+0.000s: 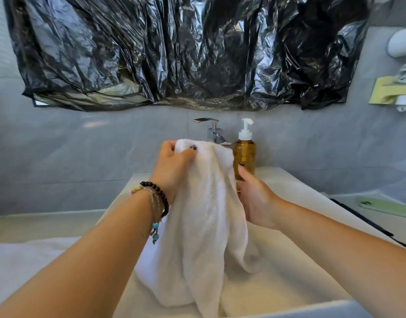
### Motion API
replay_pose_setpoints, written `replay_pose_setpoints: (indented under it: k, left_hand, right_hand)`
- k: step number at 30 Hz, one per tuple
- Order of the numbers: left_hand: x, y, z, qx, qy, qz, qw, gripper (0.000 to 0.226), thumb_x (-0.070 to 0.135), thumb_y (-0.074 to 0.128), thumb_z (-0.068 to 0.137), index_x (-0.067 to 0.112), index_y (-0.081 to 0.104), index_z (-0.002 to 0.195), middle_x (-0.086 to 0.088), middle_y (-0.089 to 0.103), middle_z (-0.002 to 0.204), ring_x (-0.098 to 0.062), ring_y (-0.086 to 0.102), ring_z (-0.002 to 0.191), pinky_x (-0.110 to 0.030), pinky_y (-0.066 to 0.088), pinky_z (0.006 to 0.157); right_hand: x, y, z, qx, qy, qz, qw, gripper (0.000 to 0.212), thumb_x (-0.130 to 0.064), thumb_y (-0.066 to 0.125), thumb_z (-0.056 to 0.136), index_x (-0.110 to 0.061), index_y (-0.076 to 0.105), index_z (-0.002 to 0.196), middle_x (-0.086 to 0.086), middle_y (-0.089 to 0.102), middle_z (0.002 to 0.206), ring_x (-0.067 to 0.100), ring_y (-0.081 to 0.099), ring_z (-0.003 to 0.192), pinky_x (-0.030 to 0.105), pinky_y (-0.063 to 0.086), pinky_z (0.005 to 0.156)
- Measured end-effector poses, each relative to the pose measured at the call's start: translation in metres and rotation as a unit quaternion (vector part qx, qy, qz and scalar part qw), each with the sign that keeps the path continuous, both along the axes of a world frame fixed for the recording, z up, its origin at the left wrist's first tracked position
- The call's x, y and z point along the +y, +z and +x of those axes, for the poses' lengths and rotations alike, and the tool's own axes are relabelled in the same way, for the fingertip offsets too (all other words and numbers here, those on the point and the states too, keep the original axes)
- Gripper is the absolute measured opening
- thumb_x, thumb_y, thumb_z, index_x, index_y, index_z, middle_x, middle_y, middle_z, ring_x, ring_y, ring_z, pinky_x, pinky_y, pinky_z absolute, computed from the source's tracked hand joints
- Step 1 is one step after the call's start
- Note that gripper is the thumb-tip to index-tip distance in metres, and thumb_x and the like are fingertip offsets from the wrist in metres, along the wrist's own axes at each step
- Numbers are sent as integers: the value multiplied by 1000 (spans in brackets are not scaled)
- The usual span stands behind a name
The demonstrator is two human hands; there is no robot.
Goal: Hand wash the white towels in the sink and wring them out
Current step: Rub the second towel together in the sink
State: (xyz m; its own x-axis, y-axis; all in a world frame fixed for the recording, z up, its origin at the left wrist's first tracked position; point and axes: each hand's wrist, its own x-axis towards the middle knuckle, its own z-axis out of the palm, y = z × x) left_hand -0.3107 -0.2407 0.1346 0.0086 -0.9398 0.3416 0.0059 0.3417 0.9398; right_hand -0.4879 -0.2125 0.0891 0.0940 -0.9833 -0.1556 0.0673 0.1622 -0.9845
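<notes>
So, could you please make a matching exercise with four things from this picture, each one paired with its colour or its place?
Things:
1. towel
2. pump bottle
3. plastic sheet
4. faucet

Descriptions:
A. black, hanging on the wall
B. amber, on the sink's back ledge
C. white, held up in both hands
D. chrome, behind the towel's top

Pairs: 1-C, 2-B, 3-A, 4-D

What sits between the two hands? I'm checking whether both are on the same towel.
In the head view, only the towel hangs between the left hand and right hand; both hold it above the sink.
</notes>
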Motion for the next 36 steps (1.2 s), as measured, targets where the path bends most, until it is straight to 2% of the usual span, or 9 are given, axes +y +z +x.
replay_pose_setpoints:
  k: [2, 5, 9, 12, 18, 24, 27, 33, 36]
  left_hand:
    - [-9, -21, -15, -123, 21, 14, 992, 19, 20, 58, 94, 16, 49, 111, -3, 59, 106, -18, 56, 89, -31, 45, 72]
    - [-13, -39, -21, -159, 39, 25, 986, 20, 28, 61, 93, 19, 50, 107, -3, 62, 104, -20, 58, 90, -31, 45, 75]
    - [-14, -35, -15, -123, 79, 9, 989, 25, 38, 63, 93, 23, 52, 109, 6, 59, 98, -16, 59, 87, -30, 48, 70]
    - [-18, -43, -13, -161, 44, 44, 985, 24, 33, 66, 90, 19, 60, 110, -2, 66, 107, -22, 63, 95, -36, 53, 84]
    - [-9, -48, -24, -247, -61, 11, 967, 8, 23, 68, 91, 25, 62, 94, 2, 66, 85, -15, 61, 79, -26, 46, 69]
    - [-6, -47, -22, -248, -103, 23, 963, 10, 22, 70, 90, 25, 64, 96, 0, 69, 87, -15, 64, 78, -21, 48, 66]
    - [-5, -45, -22, -259, -117, 14, 959, 14, 20, 70, 89, 22, 65, 102, -1, 70, 88, -14, 63, 77, -21, 47, 66]
    - [5, -43, -28, -294, -136, -7, 946, 15, 22, 70, 88, 28, 64, 101, -1, 73, 93, -16, 68, 85, -29, 56, 77]
    - [7, -40, -27, -311, -111, -9, 944, 19, 24, 67, 90, 28, 62, 108, 0, 71, 95, -14, 65, 85, -22, 50, 68]
  right_hand:
    - [4, 5, -2, -36, 23, -16, 999, 59, -58, 38, 95, -10, 68, 112, 11, 70, 112, 27, 66, 103, 38, 50, 89]
    - [3, 12, -10, 118, -131, -127, 976, 20, -29, 72, 84, -14, 66, 72, 3, 67, 75, 12, 60, 63, 22, 42, 55]
    - [-3, 31, -34, 225, -281, -238, 902, 55, -36, 71, 85, -21, 37, 44, -11, 29, 38, 9, 27, 37, 18, 22, 39]
    - [-15, 50, -48, 226, -320, -227, 892, 38, -30, 57, 94, -11, 59, 62, -1, 55, 48, 13, 47, 41, 21, 40, 46]
    - [-54, 110, -54, -58, -204, -74, 974, 42, -40, 47, 99, 0, 58, 92, 13, 67, 87, 21, 67, 72, 22, 55, 50]
    - [-84, 122, -40, -132, -182, -76, 971, 26, -20, 47, 102, 5, 56, 104, 13, 66, 80, 21, 66, 68, 23, 56, 50]
    - [-88, 123, -42, -150, -191, -84, 966, 20, -9, 44, 102, 4, 55, 92, 10, 64, 78, 16, 66, 61, 20, 55, 49]
    - [-88, 120, -44, -167, -196, -76, 963, 18, -9, 48, 100, 1, 58, 88, 9, 67, 79, 13, 68, 60, 16, 54, 49]
    - [-86, 119, -45, -170, -192, -72, 964, 17, -9, 50, 99, 2, 59, 90, 9, 67, 78, 13, 68, 50, 17, 54, 49]
